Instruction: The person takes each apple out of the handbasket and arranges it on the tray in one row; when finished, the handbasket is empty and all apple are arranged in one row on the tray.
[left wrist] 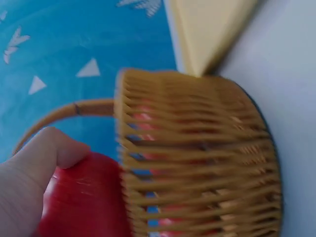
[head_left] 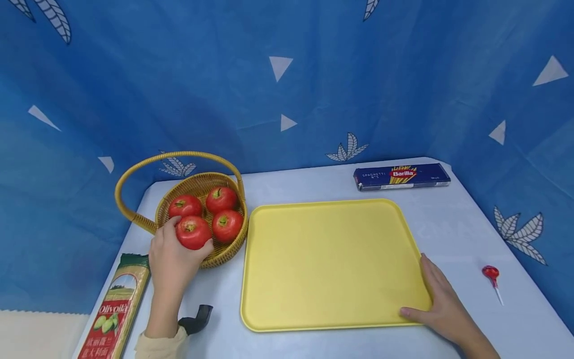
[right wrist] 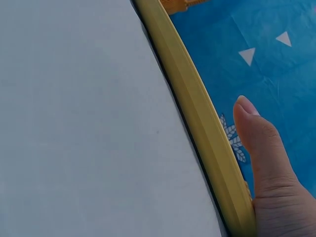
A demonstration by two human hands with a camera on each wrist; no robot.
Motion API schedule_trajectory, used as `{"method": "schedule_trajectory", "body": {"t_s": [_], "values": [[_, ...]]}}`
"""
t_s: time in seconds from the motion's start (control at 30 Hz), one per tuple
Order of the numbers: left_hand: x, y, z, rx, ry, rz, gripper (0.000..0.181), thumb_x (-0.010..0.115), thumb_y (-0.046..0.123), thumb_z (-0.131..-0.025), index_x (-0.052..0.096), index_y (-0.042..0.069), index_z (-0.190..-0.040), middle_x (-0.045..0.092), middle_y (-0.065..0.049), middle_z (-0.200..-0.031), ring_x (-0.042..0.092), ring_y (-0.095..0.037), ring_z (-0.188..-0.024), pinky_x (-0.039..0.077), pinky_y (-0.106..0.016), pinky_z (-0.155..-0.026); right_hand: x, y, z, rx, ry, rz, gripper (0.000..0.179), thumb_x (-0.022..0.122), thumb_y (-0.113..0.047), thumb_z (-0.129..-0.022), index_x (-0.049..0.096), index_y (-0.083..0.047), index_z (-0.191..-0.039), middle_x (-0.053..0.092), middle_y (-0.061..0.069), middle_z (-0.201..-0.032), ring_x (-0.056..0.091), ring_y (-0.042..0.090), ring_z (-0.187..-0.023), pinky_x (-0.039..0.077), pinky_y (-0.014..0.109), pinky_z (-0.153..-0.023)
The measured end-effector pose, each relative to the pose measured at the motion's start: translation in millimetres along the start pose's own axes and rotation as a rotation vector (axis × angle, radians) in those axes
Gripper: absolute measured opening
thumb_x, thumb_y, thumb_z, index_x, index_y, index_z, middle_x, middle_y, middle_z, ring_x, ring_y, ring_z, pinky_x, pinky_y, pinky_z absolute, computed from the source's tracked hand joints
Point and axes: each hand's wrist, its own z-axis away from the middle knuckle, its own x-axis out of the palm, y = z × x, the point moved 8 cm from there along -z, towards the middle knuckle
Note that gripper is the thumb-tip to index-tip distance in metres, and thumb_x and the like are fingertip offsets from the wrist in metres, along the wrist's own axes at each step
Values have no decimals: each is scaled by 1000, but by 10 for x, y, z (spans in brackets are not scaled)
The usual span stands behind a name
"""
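Observation:
My left hand [head_left: 174, 254] grips a red apple [head_left: 194, 233] between thumb and fingers, over the near side of a wicker basket [head_left: 234, 252]. In the left wrist view the held apple [left wrist: 88, 202] shows just beyond the basket's rim [left wrist: 121, 128]. Behind it, other red apples [head_left: 221, 199] sit inside the basket. On the right, my right hand [head_left: 441, 304] holds the front right corner of a yellow tray [head_left: 332, 264], which lies flat. Its thumb [right wrist: 264, 148] reaches over the tray's edge [right wrist: 197, 123]; the other fingers are hidden in the right wrist view.
A blue spaghetti box [head_left: 402, 177] lies behind the tray. The lollipop [head_left: 492, 279] is right of my right hand. Left of my left forearm lies a pasta packet [head_left: 117, 309], and a black pipe-shaped object [head_left: 197, 320] is on its other side. A blue curtain [head_left: 314, 99] encloses the table.

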Motion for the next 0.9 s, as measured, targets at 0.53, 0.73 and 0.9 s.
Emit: {"method": "schedule_trajectory", "body": {"t_s": [0.53, 0.73, 0.9], "values": [[-40, 1066, 304, 340, -85, 359, 90, 91, 24, -64, 46, 17, -142, 51, -3, -139, 44, -21, -127, 57, -53, -85, -22, 6, 12, -11, 7, -4, 130, 84, -44, -75, -14, -18, -158, -4, 24, -165, 4, 54, -148, 5, 76, -112], [82, 1410, 324, 441, -145, 408, 91, 91, 28, -63, 47, 21, -142, 52, 1, -136, 45, -17, -126, 57, -47, -87, -7, 33, 3, 2, -6, -4, 130, 83, -44, -76, -15, -18, -158, -4, 24, -165, 4, 54, -147, 6, 76, -111], [276, 1552, 354, 431, -227, 442, 90, 90, 29, -65, 46, 26, -144, 52, 4, -135, 46, -15, -126, 58, -45, -87, -4, 23, 19, 1, -8, -4, 130, 83, -45, -75, -14, -20, -158, -4, 24, -165, 3, 54, -148, 5, 76, -112]]}}
